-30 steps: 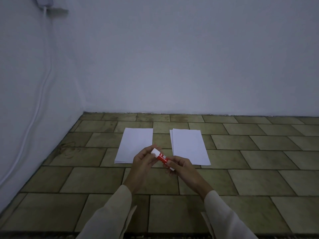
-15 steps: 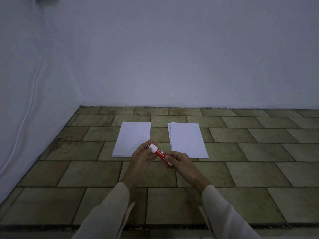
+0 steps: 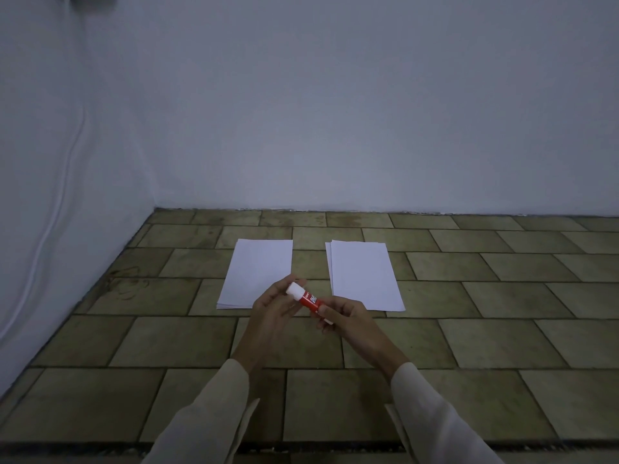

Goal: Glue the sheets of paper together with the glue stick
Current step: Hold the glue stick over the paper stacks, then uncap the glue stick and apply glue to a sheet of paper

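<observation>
Glue stick (image 3: 308,300) tilted, white cap (image 3: 294,291) far-left, btwn both hands.

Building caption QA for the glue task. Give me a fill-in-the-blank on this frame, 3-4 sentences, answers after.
The glue stick has a red body; its cap is ____.
The left hand pinches that cap, which is ____ the stick, not yet pulled off.
The right hand grips the end of the stick opposite the ____.
____ paper stacks lie on the tiled floor: a left stack and a right stack.
Missing words: white; on; cap; Two.
</observation>
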